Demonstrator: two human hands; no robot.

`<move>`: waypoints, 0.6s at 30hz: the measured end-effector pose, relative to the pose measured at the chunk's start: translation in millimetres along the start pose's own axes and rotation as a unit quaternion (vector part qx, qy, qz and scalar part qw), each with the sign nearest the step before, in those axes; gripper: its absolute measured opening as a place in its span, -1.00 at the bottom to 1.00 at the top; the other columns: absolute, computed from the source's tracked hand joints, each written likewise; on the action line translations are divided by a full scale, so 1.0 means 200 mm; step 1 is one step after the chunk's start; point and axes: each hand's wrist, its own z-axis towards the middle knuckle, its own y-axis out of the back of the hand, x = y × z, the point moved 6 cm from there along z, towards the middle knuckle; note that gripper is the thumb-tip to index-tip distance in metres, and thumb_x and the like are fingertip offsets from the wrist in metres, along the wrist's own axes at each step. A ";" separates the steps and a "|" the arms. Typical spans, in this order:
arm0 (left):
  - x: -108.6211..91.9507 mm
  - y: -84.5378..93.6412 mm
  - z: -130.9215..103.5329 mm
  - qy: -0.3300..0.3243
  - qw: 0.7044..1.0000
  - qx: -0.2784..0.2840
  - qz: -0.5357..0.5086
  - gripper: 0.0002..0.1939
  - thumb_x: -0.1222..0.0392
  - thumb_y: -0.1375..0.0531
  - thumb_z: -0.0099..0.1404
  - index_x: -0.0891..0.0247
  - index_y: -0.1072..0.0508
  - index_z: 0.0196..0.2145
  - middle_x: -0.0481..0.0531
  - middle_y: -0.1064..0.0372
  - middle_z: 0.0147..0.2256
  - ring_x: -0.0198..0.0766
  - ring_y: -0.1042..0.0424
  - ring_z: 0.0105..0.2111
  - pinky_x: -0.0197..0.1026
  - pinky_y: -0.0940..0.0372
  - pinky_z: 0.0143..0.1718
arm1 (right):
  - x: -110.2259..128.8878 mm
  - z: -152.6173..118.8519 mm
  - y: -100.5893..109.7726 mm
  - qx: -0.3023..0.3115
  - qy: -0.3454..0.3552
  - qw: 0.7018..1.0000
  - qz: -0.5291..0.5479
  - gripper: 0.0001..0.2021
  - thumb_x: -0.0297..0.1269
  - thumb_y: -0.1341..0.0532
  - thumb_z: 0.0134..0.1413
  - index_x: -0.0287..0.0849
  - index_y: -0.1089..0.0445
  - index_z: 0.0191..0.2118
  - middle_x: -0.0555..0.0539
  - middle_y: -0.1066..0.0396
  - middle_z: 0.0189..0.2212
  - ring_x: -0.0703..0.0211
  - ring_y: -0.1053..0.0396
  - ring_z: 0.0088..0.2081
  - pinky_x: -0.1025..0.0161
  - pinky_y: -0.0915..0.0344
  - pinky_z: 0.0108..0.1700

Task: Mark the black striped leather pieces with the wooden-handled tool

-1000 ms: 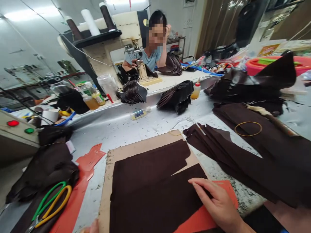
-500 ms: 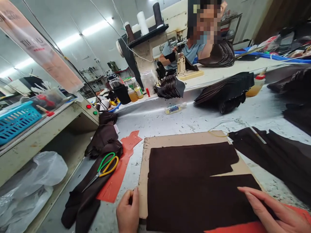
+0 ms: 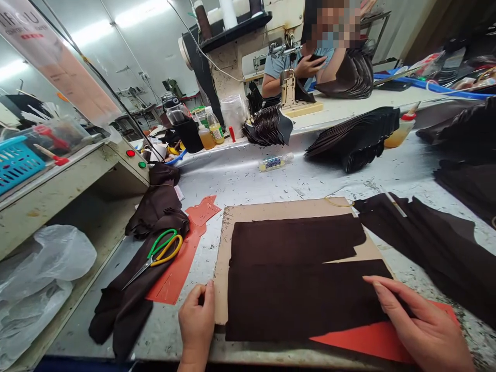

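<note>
Two dark brown fabric pieces [image 3: 294,240] lie flat, one nearer me than the other, on a beige board [image 3: 271,207]. At the board's lower left edge is my left hand [image 3: 197,315], its fingers curled in and the thumb pressed against them; whatever is inside the grip, if anything, is hidden. My right hand [image 3: 422,320] rests over the right end of the nearer fabric piece, fingers stretched forward and the thumb beside the index finger. A red sheet [image 3: 360,338] shows from under the fabric and beneath that hand.
Scissors [image 3: 155,253] with green and yellow handles lie on dark fabric at the left, over another red sheet [image 3: 170,284]. Stacked dark pieces [image 3: 352,137] and a glue bottle [image 3: 401,129] stand behind. Beyond is a sewing machine [image 3: 232,62], with a person [image 3: 329,51] seated behind it.
The view has tilted down, so the table sits higher in the picture. My hands keep nearly the same places at the board. The person behind now shows a hand with something dark.
</note>
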 end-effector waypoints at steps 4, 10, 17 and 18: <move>-0.01 0.00 0.01 0.003 1.000 0.002 0.002 -0.58 -0.11 -0.03 0.19 0.19 -0.22 -0.68 -0.14 -0.11 -0.68 -0.34 -0.15 -0.61 -0.28 -0.12 -0.48 | 0.01 0.00 0.00 0.007 0.028 1.000 0.004 -0.71 0.02 -0.14 0.21 -0.02 -0.51 -0.22 -0.02 -0.56 -0.26 0.04 -0.53 -0.25 0.27 -0.49 -0.22; -0.01 0.00 0.01 0.018 1.000 0.000 0.006 -0.61 -0.12 -0.05 0.16 0.19 -0.29 -0.65 -0.14 -0.15 -0.67 -0.34 -0.19 -0.60 -0.29 -0.11 -0.49 | 0.11 0.04 -0.03 0.054 0.097 0.993 0.038 -0.83 -0.22 -0.15 0.24 -0.07 -0.49 -0.23 -0.04 -0.52 -0.35 0.09 -0.49 -0.33 0.25 -0.44 -0.29; 0.03 -0.01 0.05 0.064 0.996 0.013 0.061 -0.58 -0.24 -0.04 0.04 0.16 -0.35 -0.64 -0.12 -0.25 -0.65 -0.30 -0.28 -0.58 -0.28 -0.13 -0.52 | 0.26 0.08 -0.06 0.069 0.178 0.982 0.009 -0.77 -0.34 -0.10 0.27 -0.16 -0.46 -0.37 -0.02 -0.33 -0.56 0.18 -0.29 -0.51 0.21 -0.25 -0.45; 0.03 -0.01 0.06 0.073 0.995 0.018 0.070 -0.58 -0.25 -0.03 0.02 0.15 -0.35 -0.64 -0.12 -0.26 -0.65 -0.29 -0.29 -0.58 -0.28 -0.14 -0.53 | 0.26 0.08 -0.06 0.066 0.181 0.981 0.007 -0.77 -0.35 -0.10 0.28 -0.16 -0.46 -0.36 -0.02 -0.33 -0.56 0.18 -0.28 -0.51 0.21 -0.25 -0.45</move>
